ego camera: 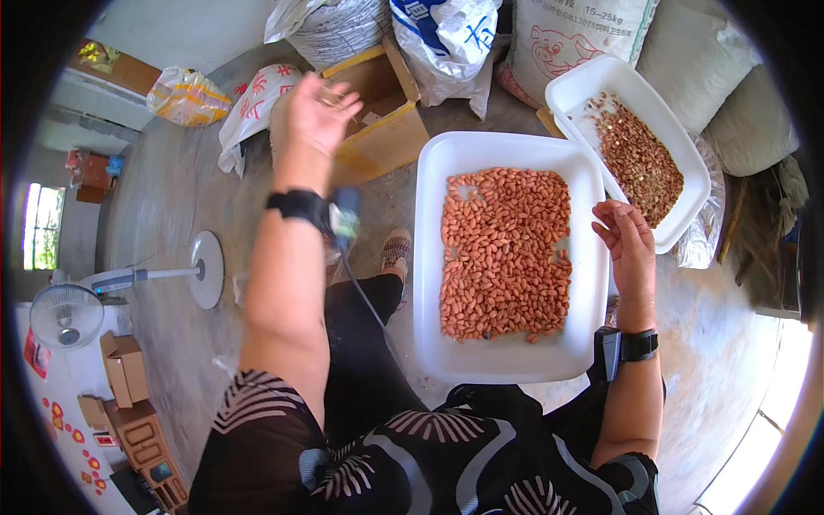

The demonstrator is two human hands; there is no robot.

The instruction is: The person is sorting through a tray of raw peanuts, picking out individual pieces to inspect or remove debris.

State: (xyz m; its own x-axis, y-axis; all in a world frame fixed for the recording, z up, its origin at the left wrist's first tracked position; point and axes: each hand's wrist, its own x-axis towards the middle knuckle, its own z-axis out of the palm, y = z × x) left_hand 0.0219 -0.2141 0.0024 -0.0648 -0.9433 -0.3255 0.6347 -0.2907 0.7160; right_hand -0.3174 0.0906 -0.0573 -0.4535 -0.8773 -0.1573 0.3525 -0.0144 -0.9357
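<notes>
A white plastic tray (508,364) lies before me with a layer of shelled, reddish-skinned peanuts (505,254). My left hand (318,116) is raised palm up beside an open cardboard box (380,145), with small brownish bits resting at its fingers; the hand is slightly blurred. My right hand (624,235) is at the tray's right rim, its fingers bent and thumb close to the fingertips; whether it holds anything small cannot be told. Behind it, a second white tray (698,187) holds darker, smaller peanuts and broken pieces (637,158).
Full woven sacks (573,38) and a white plastic bag (444,51) stand beyond the trays. Left of the box lies a white bag with red print (261,96). A pedestal fan (206,270) stands at the left. A cable hangs from my left wrist device.
</notes>
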